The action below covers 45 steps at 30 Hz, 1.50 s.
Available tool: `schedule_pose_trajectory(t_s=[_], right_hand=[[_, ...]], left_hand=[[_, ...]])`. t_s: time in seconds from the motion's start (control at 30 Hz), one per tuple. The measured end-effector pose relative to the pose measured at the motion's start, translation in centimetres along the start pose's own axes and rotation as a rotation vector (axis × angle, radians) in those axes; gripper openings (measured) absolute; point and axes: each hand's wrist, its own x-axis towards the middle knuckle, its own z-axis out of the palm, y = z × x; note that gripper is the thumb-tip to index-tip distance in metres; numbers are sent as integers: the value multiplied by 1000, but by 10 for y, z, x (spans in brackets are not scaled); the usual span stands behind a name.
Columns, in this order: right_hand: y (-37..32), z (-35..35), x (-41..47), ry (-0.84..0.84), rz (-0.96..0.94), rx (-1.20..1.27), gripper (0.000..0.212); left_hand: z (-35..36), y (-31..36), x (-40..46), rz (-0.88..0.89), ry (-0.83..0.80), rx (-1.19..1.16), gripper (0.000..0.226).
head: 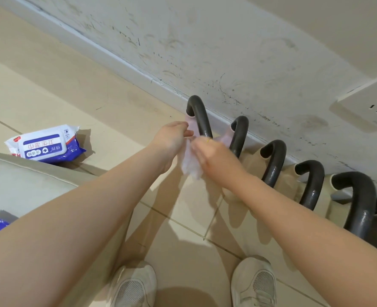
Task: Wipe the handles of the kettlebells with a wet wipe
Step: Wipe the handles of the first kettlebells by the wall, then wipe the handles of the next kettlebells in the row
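Note:
Several kettlebells with dark grey curved handles stand in a row along the wall, from the far left handle (199, 116) to the biggest one (358, 202) at the right. A white wet wipe (191, 161) hangs between my hands, just in front of the far left handle. My left hand (172, 138) pinches the wipe's upper edge. Blurred, my right hand (214, 158) grips the wipe from the right side. The kettlebell bodies are mostly hidden behind my arms.
A blue and white wet wipe pack (46, 144) lies on the tiled floor at the left. A beige cushion edge (28, 173) sits lower left. My white shoes (134, 286) stand below. A wall socket (369, 107) is at the right on the scuffed wall.

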Motion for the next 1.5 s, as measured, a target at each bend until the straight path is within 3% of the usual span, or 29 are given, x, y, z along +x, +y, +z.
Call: schedule_pose_trajectory(t_s=[0.03, 0.1, 0.17, 0.27, 0.43, 0.6, 0.77, 0.87, 0.93, 1.0, 1.07, 1.17, 1.37, 1.43, 1.5], right_hand=[[3, -7, 0, 187, 95, 84, 10], [13, -19, -2, 429, 304, 334, 30], [23, -22, -3, 423, 549, 638, 38], [37, -21, -6, 514, 775, 847, 32], [52, -21, -10, 625, 961, 898, 16], [59, -24, -13, 569, 1035, 823, 9], [61, -27, -12, 531, 970, 702, 18], [68, -36, -14, 634, 992, 630, 21], [73, -40, -18, 729, 940, 580, 17], [75, -40, -22, 736, 834, 474, 16], [77, -35, -24, 677, 755, 391, 20], [82, -29, -24, 601, 652, 364, 30], [71, -7, -33, 195, 59, 101, 30], [84, -14, -33, 74, 43, 76, 43], [94, -25, -35, 8, 195, 127, 54]], left_hand=[[5, 2, 3, 20, -26, -5, 20], [15, 4, 7, 40, -69, -6, 18], [24, -1, 10, 58, -95, 45, 17], [33, -9, 10, 139, -65, 223, 33], [24, -5, 13, 197, -91, 395, 50], [17, -3, 12, 318, -154, 646, 46], [17, -4, 14, 336, -142, 696, 44], [21, -4, 11, 322, -112, 759, 56], [29, -4, 3, 454, 23, 936, 62], [47, -5, -7, 673, 87, 994, 50], [73, -10, -14, 641, 3, 972, 42], [98, -19, -8, 359, -54, 968, 51], [80, -22, -4, 429, -92, 950, 13], [76, -26, -10, 442, -112, 944, 12], [75, -30, -14, 448, -125, 934, 19]])
